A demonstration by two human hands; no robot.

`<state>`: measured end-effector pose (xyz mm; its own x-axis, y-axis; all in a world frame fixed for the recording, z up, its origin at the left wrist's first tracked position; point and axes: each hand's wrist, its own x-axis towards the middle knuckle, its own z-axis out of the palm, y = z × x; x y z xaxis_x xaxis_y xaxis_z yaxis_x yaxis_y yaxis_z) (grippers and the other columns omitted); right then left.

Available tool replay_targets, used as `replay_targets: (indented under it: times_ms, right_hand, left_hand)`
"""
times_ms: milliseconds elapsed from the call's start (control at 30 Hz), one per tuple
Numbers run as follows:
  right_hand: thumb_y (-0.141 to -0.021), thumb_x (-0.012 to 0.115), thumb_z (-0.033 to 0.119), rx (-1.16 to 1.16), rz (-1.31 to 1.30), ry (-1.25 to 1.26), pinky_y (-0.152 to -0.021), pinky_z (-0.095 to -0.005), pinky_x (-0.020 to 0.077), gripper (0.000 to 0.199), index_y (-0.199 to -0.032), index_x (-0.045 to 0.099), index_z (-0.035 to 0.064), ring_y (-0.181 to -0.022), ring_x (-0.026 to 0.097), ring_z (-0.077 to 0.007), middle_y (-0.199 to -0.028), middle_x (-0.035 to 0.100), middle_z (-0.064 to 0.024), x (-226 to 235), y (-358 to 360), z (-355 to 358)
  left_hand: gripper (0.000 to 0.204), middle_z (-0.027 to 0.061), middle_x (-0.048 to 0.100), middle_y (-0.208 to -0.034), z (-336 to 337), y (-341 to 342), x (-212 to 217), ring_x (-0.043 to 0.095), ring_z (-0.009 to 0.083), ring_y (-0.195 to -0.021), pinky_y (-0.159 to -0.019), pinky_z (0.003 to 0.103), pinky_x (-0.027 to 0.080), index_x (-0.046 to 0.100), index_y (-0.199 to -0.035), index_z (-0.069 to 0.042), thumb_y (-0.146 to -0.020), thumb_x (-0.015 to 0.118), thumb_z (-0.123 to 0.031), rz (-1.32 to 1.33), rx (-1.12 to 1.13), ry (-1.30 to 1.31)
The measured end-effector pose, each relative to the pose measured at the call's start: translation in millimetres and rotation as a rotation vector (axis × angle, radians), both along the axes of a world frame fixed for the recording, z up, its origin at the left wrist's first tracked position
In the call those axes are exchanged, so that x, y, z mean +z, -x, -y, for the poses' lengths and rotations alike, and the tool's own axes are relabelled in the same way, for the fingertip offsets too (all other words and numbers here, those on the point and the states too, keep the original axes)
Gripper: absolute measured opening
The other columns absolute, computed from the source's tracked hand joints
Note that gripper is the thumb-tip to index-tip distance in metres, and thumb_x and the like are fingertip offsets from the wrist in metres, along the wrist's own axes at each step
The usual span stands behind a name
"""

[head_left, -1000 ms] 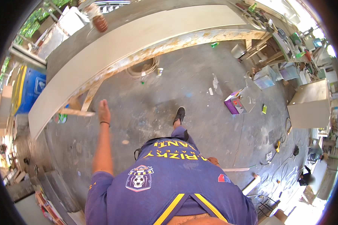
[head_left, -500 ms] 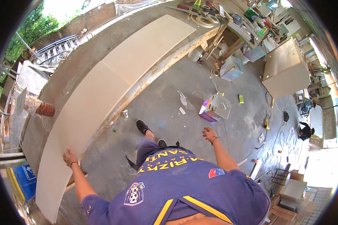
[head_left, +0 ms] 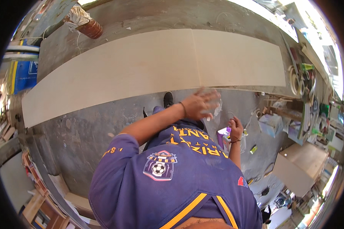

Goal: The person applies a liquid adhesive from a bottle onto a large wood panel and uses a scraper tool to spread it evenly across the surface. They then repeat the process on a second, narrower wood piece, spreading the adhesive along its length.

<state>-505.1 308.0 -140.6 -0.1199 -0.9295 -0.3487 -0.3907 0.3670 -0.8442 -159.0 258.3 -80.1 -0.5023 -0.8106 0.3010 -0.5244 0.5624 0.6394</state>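
A long, pale board [head_left: 126, 68] lies across the workbench in front of me, with a thin seam running across it right of the middle. My left hand [head_left: 202, 105] hovers beside the board's near edge, close to that seam. Its fingers are spread and somewhat smeared by motion, and I see nothing held in them. Farther right and nearer to me, my right hand [head_left: 236, 129] hangs above the floor with loosely bent fingers that stand apart. Nothing shows in it. Partly behind the right hand is a purple-and-white square container [head_left: 222, 133].
A brown roll with a pale wrapping [head_left: 91, 28] stands at the bench's far left. Rings of tape [head_left: 294, 82] lie at its right end. A large box-shaped cabinet [head_left: 300, 164] stands on the floor at right, near a green packet [head_left: 253, 149]. Cables trail there.
My left hand has come off the board's left part and swung right across my body. My view has turned left, so the board now runs crosswise. The right hand remains off the board.
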Motion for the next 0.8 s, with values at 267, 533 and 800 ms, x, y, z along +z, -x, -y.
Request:
replay_targets:
  times_ms: [267,533,800]
  right_hand:
    - [-0.087,0.052,0.010,0.193,-0.041,0.168,-0.070,-0.0241,0.0469,0.026,-0.110,0.056,-0.0016,-0.083,0.062,-0.0151,-0.095,0.064,-0.0095,51,11,91]
    - [-0.087,0.051,0.005,0.184,0.007,0.191,-0.075,-0.0256,0.0480,0.023,-0.107,0.057,-0.0050,-0.083,0.061,-0.0159,-0.093,0.064,-0.0121,67,53,144]
    - [-0.087,0.051,0.005,0.168,-0.036,0.197,-0.073,-0.0257,0.0480,0.023,-0.107,0.057,-0.0040,-0.082,0.062,-0.0158,-0.092,0.063,-0.0114,74,112,158]
  left_hand:
    - [0.077,0.0203,0.027,-0.141,49,-223,-85,0.021,0.0324,-0.132,-0.107,0.046,0.016,0.032,-0.132,0.002,-0.082,0.046,-0.054,0.626,1.553,-0.221]
    - [0.054,0.0098,0.036,-0.138,64,102,-28,0.027,0.0305,-0.130,-0.106,0.051,0.014,0.047,-0.127,-0.014,-0.081,0.051,-0.042,0.109,0.254,0.094]
    - [0.078,0.0173,0.012,-0.147,92,-188,-61,0.006,0.0281,-0.137,-0.106,0.052,0.009,0.018,-0.139,-0.002,-0.087,0.031,-0.058,0.572,1.883,-0.606]
